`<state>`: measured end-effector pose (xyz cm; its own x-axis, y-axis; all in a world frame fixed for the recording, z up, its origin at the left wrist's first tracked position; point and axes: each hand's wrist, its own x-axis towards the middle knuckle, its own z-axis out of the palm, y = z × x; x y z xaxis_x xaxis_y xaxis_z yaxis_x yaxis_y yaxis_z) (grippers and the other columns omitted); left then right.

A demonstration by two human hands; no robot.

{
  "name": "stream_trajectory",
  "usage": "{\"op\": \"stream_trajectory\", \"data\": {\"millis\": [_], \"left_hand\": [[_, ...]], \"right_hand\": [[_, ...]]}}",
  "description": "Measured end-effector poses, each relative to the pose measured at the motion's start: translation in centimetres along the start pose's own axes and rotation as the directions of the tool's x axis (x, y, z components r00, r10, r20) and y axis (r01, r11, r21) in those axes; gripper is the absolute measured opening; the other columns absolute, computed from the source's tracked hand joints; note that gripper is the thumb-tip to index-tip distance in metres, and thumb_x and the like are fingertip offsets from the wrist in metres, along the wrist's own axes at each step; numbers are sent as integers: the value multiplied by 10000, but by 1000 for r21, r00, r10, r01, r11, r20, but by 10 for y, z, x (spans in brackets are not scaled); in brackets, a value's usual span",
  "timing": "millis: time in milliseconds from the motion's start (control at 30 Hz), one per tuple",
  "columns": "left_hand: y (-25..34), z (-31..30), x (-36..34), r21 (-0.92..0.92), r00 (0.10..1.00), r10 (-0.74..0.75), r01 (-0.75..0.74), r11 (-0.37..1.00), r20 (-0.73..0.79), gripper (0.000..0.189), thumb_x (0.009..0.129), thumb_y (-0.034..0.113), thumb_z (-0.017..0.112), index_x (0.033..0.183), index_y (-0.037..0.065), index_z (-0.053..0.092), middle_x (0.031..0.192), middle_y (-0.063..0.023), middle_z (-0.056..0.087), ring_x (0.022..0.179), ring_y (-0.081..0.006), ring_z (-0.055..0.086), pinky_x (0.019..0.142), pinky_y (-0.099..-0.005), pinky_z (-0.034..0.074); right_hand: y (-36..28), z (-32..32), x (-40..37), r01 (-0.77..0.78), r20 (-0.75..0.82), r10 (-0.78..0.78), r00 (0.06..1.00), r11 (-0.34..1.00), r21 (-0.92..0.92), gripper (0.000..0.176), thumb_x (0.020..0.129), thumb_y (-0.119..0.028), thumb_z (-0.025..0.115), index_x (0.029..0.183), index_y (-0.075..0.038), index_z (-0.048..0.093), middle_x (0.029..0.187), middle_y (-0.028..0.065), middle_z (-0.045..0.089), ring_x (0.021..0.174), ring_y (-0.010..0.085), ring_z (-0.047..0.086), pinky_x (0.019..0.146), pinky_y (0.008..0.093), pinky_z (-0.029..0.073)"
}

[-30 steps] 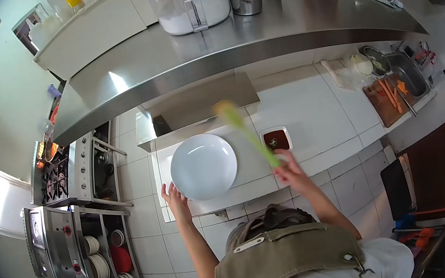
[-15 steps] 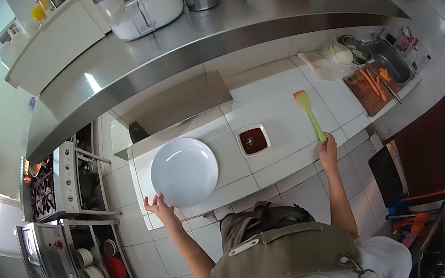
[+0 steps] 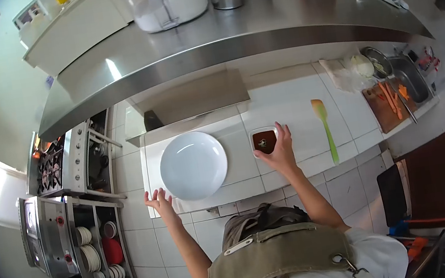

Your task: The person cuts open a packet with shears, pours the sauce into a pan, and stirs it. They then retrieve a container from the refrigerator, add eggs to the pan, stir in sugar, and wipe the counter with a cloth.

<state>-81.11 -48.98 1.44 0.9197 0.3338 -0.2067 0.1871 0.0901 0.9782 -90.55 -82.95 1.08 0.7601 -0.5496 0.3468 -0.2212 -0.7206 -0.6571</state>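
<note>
My right hand (image 3: 279, 150) is at a small white square bowl (image 3: 254, 144) of dark brown sauce, thumb at its near edge and fingers along its right side. The bowl rests on the white tiled counter. My left hand (image 3: 161, 201) is open, fingers apart, beside the near left rim of a large white plate (image 3: 193, 165). Nothing lies on the plate. To the right, a spatula (image 3: 327, 129) with a green handle and yellowish head lies flat on the tiles, apart from both hands.
Carrots (image 3: 390, 99) and a knife lie on a wooden board (image 3: 383, 115) by the sink (image 3: 411, 76). A steel shelf (image 3: 220, 44) holding containers overhangs the counter's back. At left stand a stove (image 3: 68, 162) and a rack of dishes (image 3: 99, 255).
My right hand has let go of the spatula, leaving it on the counter, and has moved left to the sauce bowl. My left hand stays near the plate. The view has shifted slightly.
</note>
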Motion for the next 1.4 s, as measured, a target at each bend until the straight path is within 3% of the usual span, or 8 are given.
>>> {"op": "stream_trajectory", "data": {"millis": [233, 400, 700, 900, 1067, 1133, 1233, 1400], "left_hand": [[0, 5, -18, -247, 992, -95, 112, 962, 78, 651, 889, 529, 411, 1360, 178, 131, 1374, -153, 250, 1261, -350, 312, 1014, -486, 279], [5, 3, -19, -287, 992, -79, 105, 952, 101, 690, 876, 545, 430, 1361, 165, 120, 1381, -159, 232, 1258, -354, 305, 1013, -500, 270], [-9, -23, -11, -101, 995, -6, -5, 995, -103, 596, 884, 347, 506, 1335, 145, 174, 1315, -152, 315, 1144, -266, 452, 933, -425, 368], [-15, -86, -9, 28, 966, 67, -62, 998, -249, 565, 858, 188, 539, 1311, 135, 206, 1280, -144, 350, 1057, -215, 491, 873, -389, 409], [-22, -166, 12, -38, 930, -48, 36, 999, -364, 474, 864, 204, 519, 1267, 122, 283, 1231, -112, 443, 1045, -201, 500, 875, -379, 406], [-17, -187, 39, -55, 959, -41, 27, 998, -281, 431, 875, 208, 504, 1250, 115, 313, 1228, -110, 468, 1064, -202, 497, 888, -380, 400], [11, -193, 89, -96, 997, -34, 27, 995, -76, 366, 896, 214, 471, 1225, 100, 359, 1239, -113, 494, 1110, -205, 486, 922, -379, 379], [50, -138, 184, -171, 949, 30, 25, 985, 313, 360, 931, 273, 431, 1228, 77, 373, 1276, -127, 479, 1196, -224, 443, 990, -392, 333]], "right_hand": [[-14, 9, 9, -54, 93, 56, 994, 998, -28, 1029, 544, -278, 809, 1359, -87, 211, 1331, 376, 170, 1206, 509, 312, 894, 490, 422], [-13, 7, 8, -9, 116, 19, 993, 997, -83, 1005, 551, -256, 783, 1360, -89, 210, 1332, 376, 170, 1202, 504, 322, 891, 482, 422], [-36, 10, -7, 108, 110, -102, 989, 993, -48, 872, 663, -258, 729, 1349, -52, 230, 1358, 325, 173, 1282, 461, 166, 949, 698, 118], [-96, 31, -22, 309, 116, -335, 935, 930, 197, 645, 741, -86, 629, 1279, 29, 294, 1310, 222, 272, 1214, 377, 282, 1021, 462, 252], [-155, 73, -21, 370, 132, -420, 898, 882, 292, 608, 746, -85, 622, 1259, 50, 324, 1311, 221, 282, 1206, 379, 292, 1011, 474, 256], [-156, 92, -4, 333, -61, -327, 943, 925, 181, 618, 757, -81, 614, 1280, 30, 305, 1302, 214, 305, 1185, 358, 335, 1001, 457, 284], [-154, 100, 22, 12, -242, 118, 963, 879, 477, 635, 789, -125, 613, 1323, -55, 276, 1282, 182, 353, 1160, 316, 383, 986, 441, 311], [-98, 90, 70, -167, -80, 570, 818, 368, 915, 569, 821, -167, 587, 1301, -146, 284, 1244, 115, 418, 1156, 235, 402, 963, 403, 321]]}}
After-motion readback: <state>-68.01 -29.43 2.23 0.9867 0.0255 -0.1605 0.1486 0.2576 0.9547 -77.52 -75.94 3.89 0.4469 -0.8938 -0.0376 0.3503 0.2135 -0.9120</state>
